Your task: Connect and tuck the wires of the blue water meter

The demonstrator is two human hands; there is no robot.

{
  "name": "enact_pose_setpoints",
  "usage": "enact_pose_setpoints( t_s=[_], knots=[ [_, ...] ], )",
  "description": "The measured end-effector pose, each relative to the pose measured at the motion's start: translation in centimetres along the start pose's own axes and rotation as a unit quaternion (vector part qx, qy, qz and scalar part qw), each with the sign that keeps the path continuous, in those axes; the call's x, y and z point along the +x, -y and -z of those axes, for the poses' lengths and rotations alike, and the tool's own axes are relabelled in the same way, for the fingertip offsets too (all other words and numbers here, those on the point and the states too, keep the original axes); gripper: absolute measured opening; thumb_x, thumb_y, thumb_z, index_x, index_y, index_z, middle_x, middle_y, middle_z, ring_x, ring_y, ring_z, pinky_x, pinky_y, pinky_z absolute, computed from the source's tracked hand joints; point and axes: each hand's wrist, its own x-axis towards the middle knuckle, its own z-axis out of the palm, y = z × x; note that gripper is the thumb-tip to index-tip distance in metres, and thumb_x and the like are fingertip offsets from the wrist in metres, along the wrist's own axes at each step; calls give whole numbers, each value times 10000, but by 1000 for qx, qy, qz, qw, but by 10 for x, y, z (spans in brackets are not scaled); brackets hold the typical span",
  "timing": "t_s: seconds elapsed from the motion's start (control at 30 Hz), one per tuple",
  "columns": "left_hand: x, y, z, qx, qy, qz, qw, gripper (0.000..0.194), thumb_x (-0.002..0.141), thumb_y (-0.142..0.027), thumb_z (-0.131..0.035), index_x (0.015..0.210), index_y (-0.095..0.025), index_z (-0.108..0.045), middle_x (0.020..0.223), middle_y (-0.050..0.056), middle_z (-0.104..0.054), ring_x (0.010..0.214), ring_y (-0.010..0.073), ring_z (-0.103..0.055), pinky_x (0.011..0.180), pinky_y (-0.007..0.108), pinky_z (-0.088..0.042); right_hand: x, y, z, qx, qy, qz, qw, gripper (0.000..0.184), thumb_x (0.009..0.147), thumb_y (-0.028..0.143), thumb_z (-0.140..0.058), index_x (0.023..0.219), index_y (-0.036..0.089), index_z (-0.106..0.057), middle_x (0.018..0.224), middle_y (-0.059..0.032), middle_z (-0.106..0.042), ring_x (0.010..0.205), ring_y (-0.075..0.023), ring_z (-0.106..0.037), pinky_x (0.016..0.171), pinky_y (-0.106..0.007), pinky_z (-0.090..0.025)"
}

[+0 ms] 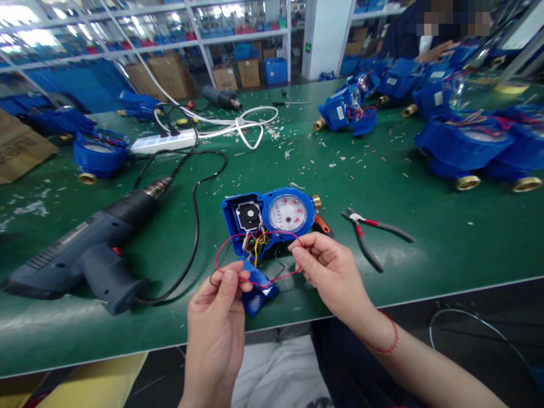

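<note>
Red wire looped at a blue meter

At the frame's centre, the blue meter lies with its long axis running left to right, climbing slightly toward the brass fitting, which points right. Below it, the left hand and right hand each pinch the red wire, its loop stretched sideways between them.

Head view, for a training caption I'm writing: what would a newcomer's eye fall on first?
Probably the open blue meter near the picture's centre, with the left hand and right hand pinching a red wire before it. Next, perhaps, the large dark heat gun lying at left and the splayed pliers at right.
</note>
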Motion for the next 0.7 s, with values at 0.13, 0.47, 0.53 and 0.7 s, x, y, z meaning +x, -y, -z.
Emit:
enact_pose_setpoints(
  t_s=[0.13, 0.47, 0.53, 0.7],
  knots=[
    [1, -1, 3, -12, -12, 15, 1000, 417, 354, -364, -986, 643, -162, -765, 597, -25, -705, 522, 47, -621, 536, 110, -536, 1, -1, 1, 16, -11, -5, 1000, 112, 859, 274, -662, 854, 164, -647, 648, 28, -573, 537, -62, -475, 457, -176, -346],
    [-8, 15, 16, 358, 171, -294, 870, 181, 730, -277, -809, 906, -312, -782, 952, 19, -631, 953, 190, -593, 864, 327, -491, -2, -5, -1, 104, 39, -42, 993, 181, 872, 344, -661, 896, 168, -625, 634, 32, -568, 503, -50, -469, 457, -152, -393],
    [-8, 18, 16, 446, 164, -346, 809, 191, 750, -265, -780, 935, -311, -772, 1007, 33, -581, 1015, 236, -547, 914, 408, -441, -3, -5, -1, 117, 43, -43, 991, 196, 869, 350, -661, 937, 175, -605, 653, 33, -571, 509, -52, -473, 459, -153, -401],
    [-7, 21, 15, 442, 189, -335, 810, 108, 854, -217, -661, 873, -285, -743, 941, 41, -568, 989, 239, -520, 881, 419, -419, -3, -7, 3, 102, 21, -46, 993, 381, 873, 307, -658, 1187, 228, -456, 663, 58, -576, 504, -74, -479, 439, -166, -383]
  ],
)
